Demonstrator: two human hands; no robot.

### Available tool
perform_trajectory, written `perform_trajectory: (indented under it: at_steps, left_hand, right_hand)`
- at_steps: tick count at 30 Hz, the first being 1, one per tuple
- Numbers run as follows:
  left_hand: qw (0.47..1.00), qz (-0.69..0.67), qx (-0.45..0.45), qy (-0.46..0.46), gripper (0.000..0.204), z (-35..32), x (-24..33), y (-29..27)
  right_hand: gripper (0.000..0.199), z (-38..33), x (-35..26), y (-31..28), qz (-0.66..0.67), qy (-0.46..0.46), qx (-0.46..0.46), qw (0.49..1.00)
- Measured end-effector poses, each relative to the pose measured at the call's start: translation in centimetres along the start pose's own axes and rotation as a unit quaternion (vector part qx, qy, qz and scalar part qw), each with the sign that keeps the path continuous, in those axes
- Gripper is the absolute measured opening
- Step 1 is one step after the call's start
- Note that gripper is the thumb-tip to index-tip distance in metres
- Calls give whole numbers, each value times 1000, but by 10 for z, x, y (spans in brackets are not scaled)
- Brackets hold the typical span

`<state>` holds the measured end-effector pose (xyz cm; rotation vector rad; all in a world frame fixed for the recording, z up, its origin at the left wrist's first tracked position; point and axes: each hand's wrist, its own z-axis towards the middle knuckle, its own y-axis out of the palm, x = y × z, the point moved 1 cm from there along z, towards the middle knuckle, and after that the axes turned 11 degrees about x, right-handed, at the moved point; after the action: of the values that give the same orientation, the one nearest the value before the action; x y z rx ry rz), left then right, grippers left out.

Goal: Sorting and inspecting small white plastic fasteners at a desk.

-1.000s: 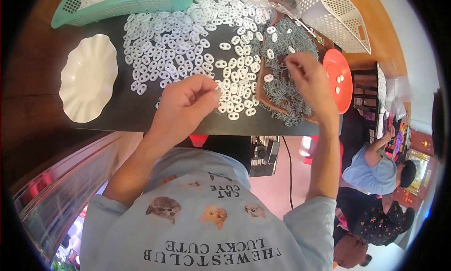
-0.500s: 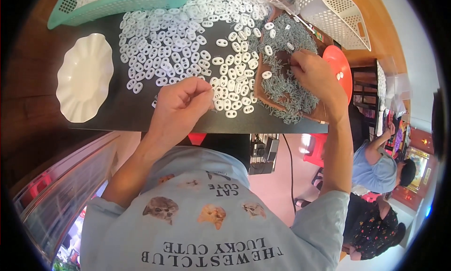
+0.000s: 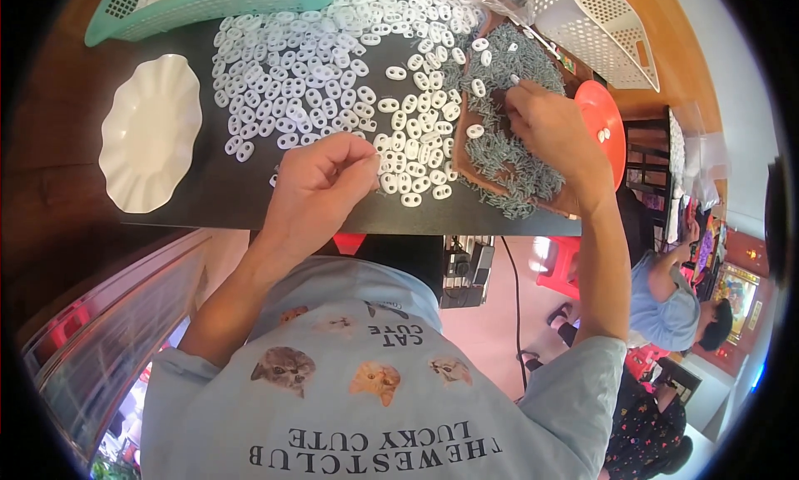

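Observation:
My left hand (image 3: 320,185) hovers over the table's near edge, thumb and fingers pinched together. Whatever they hold, if anything, is hidden. Just right of its fingertips lies a loose spread of white oval pieces with two holes (image 3: 414,143). My right hand (image 3: 549,129) reaches down into a heap of small grey screw-like pieces (image 3: 520,160), its fingers curled together at the tips. I cannot make out what is between them. The grey heap lies on a shallow brown tray (image 3: 460,139), with a few white pieces on top of it.
A cream scalloped dish (image 3: 150,135) stands at the left. Behind it is a green basket (image 3: 225,16); a white perforated basket (image 3: 595,27) stands at the far right. A red plate (image 3: 601,122) with small white bits sits beside my right hand. Other people (image 3: 666,301) are at the right.
My right hand has shifted slightly left over the grey heap, its fingers still curled. The left hand has stayed almost in place. People in the background at the right have moved.

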<state>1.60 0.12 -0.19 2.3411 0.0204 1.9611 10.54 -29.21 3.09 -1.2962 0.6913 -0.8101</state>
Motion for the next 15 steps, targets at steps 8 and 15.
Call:
perform_trajectory:
  at_steps: [8,15]
  left_hand:
    - [994,-103,-7,-25,15,5,7,3]
    - [971,-219,-12,-94,16,9,9,10]
  right_hand:
    - [5,2,-51,-41,283,131,68,948]
    - [11,19,-125,-18,307,-2,144,941]
